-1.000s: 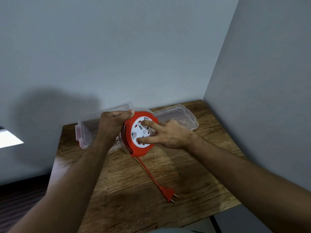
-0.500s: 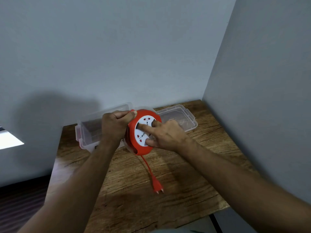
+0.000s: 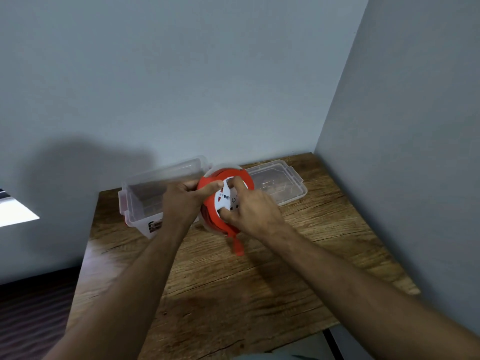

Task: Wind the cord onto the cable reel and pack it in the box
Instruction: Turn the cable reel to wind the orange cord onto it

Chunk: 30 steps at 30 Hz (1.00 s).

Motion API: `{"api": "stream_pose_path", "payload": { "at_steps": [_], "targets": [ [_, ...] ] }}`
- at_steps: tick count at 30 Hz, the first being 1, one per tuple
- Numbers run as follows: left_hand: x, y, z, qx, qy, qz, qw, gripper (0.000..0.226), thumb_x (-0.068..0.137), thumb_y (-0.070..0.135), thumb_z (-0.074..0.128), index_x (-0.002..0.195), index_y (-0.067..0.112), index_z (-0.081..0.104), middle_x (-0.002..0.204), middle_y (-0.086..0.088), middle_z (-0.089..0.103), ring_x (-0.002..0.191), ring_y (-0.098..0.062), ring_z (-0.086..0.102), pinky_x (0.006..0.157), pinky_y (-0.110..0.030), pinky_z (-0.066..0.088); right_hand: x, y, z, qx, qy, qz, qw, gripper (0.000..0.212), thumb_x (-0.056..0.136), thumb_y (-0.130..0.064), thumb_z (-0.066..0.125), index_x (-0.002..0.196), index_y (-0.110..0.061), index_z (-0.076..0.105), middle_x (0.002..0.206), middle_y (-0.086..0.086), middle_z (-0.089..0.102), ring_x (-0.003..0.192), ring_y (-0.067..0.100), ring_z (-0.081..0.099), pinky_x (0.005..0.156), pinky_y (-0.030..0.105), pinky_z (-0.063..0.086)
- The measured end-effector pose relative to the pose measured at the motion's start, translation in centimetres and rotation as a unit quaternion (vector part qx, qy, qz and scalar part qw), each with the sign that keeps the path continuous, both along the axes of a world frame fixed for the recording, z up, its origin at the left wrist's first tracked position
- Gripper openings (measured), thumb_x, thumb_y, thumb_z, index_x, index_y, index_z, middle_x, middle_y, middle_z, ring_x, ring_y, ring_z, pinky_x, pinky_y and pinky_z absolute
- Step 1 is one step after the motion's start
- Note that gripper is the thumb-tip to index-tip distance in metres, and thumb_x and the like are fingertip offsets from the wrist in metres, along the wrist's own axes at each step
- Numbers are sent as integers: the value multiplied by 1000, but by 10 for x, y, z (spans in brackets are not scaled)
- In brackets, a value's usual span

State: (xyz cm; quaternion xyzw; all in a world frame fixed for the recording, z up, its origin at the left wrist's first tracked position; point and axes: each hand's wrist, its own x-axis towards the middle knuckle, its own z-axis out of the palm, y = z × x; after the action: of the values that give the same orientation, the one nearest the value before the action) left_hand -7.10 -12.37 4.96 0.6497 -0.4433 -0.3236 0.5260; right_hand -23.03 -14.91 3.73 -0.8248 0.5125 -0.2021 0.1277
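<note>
Hands (image 3: 181, 201) grip reel (image 3: 228, 201); markings unreadable

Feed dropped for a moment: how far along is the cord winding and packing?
Nearly wound: only the plug hangs just below the cable reel. In hand: left hand grips the reel's rim, right hand fingers on its white face. Left: tuck the plug, place the reel in the open clear box, fit the lid.

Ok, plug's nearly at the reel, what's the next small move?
Probably one last short turn of the white hub with the right hand: the plug hangs just below the reel, which the left hand grips, and the clear box behind stands open.
</note>
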Motion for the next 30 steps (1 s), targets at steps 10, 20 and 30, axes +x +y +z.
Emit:
{"api": "stream_pose_path", "payload": {
  "at_steps": [10, 20, 30],
  "targets": [
    [10, 4, -5, 58, 87, 61, 993, 28, 76, 39, 83, 61, 15, 78, 76, -18, 78, 68, -28, 73, 74, -47, 62, -34, -20, 19, -97, 236, 225, 941, 60, 99, -37, 49, 153, -34, 23, 132, 11, 60, 92, 31, 66, 72, 39, 52],
    [15, 8, -9, 54, 53, -40, 996, 13, 85, 31, 76, 76, 23, 79, 69, 3, 79, 63, -12, 75, 61, -26, 57, -33, -27, 27, -149, 370, 360, 844, 65, 95, -36, 60, 147, -48, 22, 153, 16, 25, 95, 37, 64, 62, 40, 57],
    [16, 6, -15, 15, 67, -24, 997, 16, 85, 27, 77, 71, 21, 78, 69, -3, 79, 61, -19, 76, 62, -33, 62, -18, -23, 18, -197, 306, 336, 869, 57, 92, -42, 61, 144, -42, 38, 125, 16, 58, 93, 32, 66, 56, 38, 56]
  ]
}}
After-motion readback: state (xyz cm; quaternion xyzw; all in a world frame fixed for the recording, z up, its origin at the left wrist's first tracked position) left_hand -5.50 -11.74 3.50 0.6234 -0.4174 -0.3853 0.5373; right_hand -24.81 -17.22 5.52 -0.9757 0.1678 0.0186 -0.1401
